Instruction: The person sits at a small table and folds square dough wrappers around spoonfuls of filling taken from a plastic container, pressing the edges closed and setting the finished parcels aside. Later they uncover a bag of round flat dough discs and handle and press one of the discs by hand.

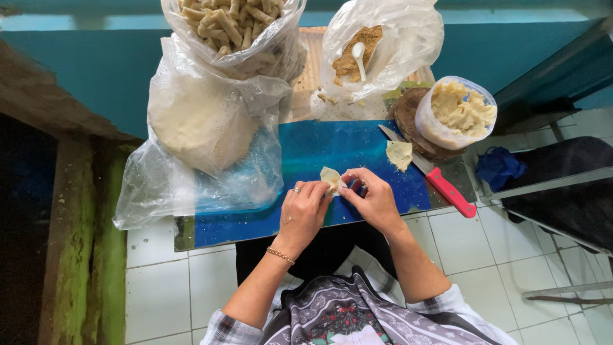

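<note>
Both hands meet over the blue board. My left hand, with a ring and a bracelet, and my right hand pinch a small pale dough wrapper between their fingertips. A second flat dough piece lies on the board just beyond my right hand. A knife with a red handle rests at the board's right edge, its blade pointing away from me.
A large plastic bag of pale dough sits at the left of the board. Behind it is a bag of finished rolled sticks, a bag of brown crumbs with a white spoon, and a tub of pale paste. White tiled floor below.
</note>
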Motion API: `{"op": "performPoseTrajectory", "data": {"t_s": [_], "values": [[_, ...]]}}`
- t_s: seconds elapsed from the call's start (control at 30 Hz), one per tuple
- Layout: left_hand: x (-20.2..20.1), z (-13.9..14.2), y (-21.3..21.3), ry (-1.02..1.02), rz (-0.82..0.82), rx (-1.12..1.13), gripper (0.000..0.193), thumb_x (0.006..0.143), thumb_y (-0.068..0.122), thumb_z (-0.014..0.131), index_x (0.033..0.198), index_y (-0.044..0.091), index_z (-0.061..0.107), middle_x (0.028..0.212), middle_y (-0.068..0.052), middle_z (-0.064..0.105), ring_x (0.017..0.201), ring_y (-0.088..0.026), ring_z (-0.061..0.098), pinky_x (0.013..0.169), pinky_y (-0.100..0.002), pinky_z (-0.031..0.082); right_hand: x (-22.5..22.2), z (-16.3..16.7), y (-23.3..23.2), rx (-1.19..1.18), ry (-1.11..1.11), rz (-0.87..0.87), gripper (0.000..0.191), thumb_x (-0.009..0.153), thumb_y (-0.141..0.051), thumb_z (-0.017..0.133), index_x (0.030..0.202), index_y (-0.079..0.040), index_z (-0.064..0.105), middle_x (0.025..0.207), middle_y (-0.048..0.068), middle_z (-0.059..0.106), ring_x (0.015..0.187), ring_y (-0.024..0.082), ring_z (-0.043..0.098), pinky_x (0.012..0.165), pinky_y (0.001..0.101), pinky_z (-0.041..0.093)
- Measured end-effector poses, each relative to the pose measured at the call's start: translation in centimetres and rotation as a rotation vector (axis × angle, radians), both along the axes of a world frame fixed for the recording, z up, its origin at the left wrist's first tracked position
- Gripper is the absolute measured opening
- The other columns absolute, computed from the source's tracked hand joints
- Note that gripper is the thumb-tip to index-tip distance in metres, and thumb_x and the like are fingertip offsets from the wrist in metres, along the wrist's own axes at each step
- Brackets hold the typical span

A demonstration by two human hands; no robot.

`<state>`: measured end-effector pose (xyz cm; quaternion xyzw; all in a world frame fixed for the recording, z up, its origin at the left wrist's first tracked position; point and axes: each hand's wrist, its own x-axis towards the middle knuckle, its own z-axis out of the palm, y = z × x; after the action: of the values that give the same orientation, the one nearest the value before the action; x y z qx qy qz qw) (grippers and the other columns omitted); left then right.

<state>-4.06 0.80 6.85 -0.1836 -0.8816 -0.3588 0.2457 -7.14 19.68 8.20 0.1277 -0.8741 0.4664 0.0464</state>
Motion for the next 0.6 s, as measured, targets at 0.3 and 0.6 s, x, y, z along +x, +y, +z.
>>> {"op": "performPoseTrajectory", "data": {"t_s": [0.3,0.6], "values": [[-0.9,-0.5,-0.5,-0.002,-0.01,-0.013,0.01,0.089,0.007,0.071,0.093,0.007,0.062,0.095,-0.007,0.067,0.088,-0.029,0.063,0.075,-0.041,0.049,1.1,1.0,-0.9,0.352,0.413,0.104,0.041,0.08,-0.02,0.082,0.117,-0.006,0.071,0.104,0.006,0.073,0.091,0.027,0.066,0.077,0.0392,0.053],[-1.7,-0.1,-0.9,0.028,-0.043,-0.073,0.01,0.087,0.004,0.068,0.094,0.008,0.062,0.09,-0.008,0.064,0.086,-0.03,0.062,0.074,-0.041,0.05,0.9,0.6,-1.2,0.304,0.404,0.103,0.038,0.081,-0.015,0.083,0.117,-0.009,0.071,0.109,0.009,0.07,0.094,0.026,0.066,0.079,0.0368,0.055]]}}
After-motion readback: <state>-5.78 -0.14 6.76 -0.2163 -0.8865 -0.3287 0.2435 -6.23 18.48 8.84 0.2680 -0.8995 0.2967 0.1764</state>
